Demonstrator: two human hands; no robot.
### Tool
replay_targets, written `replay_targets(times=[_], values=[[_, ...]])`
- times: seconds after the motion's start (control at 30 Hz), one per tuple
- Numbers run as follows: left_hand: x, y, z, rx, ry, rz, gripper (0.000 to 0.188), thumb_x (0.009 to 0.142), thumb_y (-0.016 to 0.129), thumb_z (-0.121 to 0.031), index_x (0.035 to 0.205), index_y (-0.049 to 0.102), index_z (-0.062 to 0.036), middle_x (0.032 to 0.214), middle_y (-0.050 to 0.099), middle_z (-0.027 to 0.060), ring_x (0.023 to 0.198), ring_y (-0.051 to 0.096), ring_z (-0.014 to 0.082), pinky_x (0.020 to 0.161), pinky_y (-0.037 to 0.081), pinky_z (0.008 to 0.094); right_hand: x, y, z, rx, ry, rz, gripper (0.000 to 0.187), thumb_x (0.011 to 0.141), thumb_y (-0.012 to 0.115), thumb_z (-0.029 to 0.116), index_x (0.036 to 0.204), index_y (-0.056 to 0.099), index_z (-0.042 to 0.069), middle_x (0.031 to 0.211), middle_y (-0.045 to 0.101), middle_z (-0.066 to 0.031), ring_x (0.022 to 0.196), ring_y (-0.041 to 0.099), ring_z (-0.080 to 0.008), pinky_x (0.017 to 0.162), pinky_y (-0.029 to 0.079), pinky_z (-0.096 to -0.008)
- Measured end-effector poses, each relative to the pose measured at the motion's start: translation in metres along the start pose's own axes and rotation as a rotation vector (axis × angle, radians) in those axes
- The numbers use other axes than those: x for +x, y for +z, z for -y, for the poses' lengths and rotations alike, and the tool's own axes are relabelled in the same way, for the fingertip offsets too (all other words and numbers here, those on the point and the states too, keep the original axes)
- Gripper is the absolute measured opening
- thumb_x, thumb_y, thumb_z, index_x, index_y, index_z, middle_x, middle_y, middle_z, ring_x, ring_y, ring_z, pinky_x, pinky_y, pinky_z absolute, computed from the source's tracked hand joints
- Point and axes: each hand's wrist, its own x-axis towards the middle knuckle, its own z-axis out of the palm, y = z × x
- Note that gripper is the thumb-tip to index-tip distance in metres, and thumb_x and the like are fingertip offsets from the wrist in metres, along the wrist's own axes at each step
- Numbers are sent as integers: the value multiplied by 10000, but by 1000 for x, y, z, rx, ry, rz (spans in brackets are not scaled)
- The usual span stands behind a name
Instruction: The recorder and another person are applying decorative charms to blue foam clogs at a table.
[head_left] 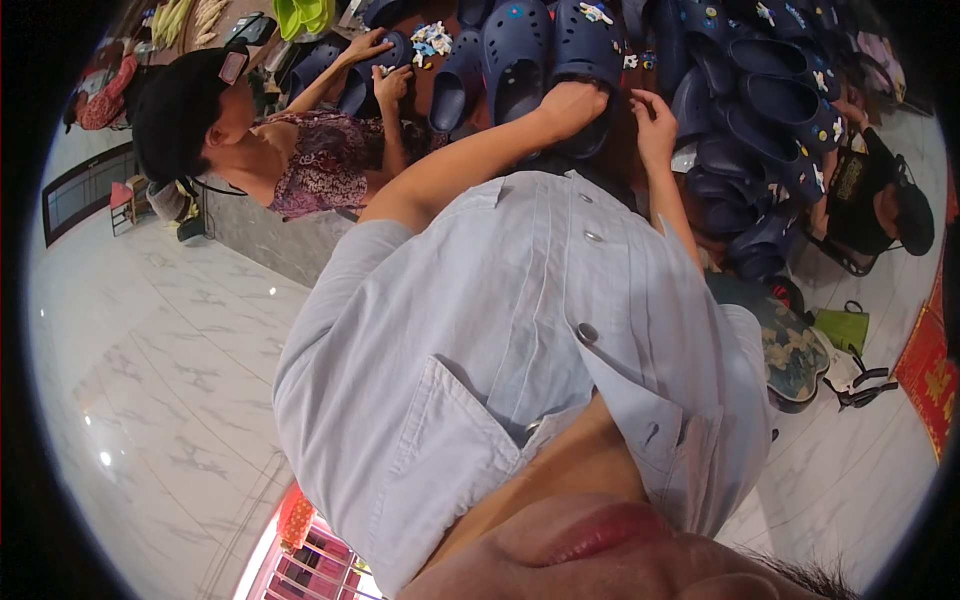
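A navy blue clog (584, 50) with vent holes stands at the top centre, a white and yellow charm (597, 12) on its toe. My left hand (575, 108) is closed at the foot opening of this clog; its fingertips are hidden. To the right of the clog is my right hand (655, 122), raised with the fingers loosely bent and slightly apart. I see nothing in it. Another navy clog (516, 48) with a small round blue charm is just left of the one at my left hand.
Many navy clogs (765, 90) are piled at the right. Left of me, a person in a patterned top (325, 165) has both hands at clogs, near a heap of loose charms (432, 40). Another person in black (865, 190) is at the right. Green clogs (302, 15) lie far left.
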Motion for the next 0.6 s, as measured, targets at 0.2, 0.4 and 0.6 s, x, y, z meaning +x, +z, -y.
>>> replay_targets(times=[0.2,0.4,0.6], values=[[-25,-23,-7,-131,-19,-208,228,758,592,-71,979,580,-18,886,639,179,835,649,322,707,530,398,-1,0,11,65,33,21,194,873,542,29,1039,642,14,976,661,-79,882,641,-155,774,490,-272],[-65,-63,21,-722,-301,-464,228,836,604,-43,1060,648,-40,925,675,133,806,659,205,701,507,298,2,-4,52,-187,-216,-34,193,836,553,14,999,654,38,943,640,-102,899,619,-243,800,474,-329],[-99,-40,115,-1338,-723,-685,217,892,595,-102,1089,632,-19,904,675,60,748,637,96,641,486,215,12,13,86,-313,-616,-3,204,789,591,13,975,661,59,938,619,-94,931,561,-281,826,443,-370]])
